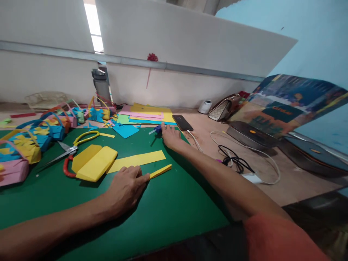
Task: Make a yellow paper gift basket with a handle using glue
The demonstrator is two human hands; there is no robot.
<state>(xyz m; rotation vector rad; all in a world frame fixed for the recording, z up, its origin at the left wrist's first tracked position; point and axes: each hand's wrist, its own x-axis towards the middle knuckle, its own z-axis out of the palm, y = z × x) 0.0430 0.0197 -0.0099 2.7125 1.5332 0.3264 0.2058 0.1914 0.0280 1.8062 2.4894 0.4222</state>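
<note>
Left grip: pinching, thumb and fingers pressed together on the near end of a folded yellow strip, low over the bench. Clock directions below are taken from this grip.

Item, folded yellow strip: paper, narrow, between two and three o'clock, its far end free. Judged very light; stiffer along its fold than a single sheet, yet easily creased or crushed. Best held lightly across both layers, close to one end.

Item, flat yellow strip: one o'clock, lying on the bench. Judged limp and thin; better lifted by an edge or corner than pressed in the middle.

Item, yellow paper box: ten o'clock, folded, one flap raised. Probably hollow and prone to denting; hold by the folded sides.

Item, scissors: ten o'clock, beyond the box, blades parted, the red handle partly hidden by it. Likely the heaviest piece here; take by the handles.

Right grip: between one and two o'clock, fingers reaching to a blue-capped item; whether they have closed on it cannot be told. Item seems small, light, smooth; hold by the blue part, clear of the pale narrow tip.
</note>
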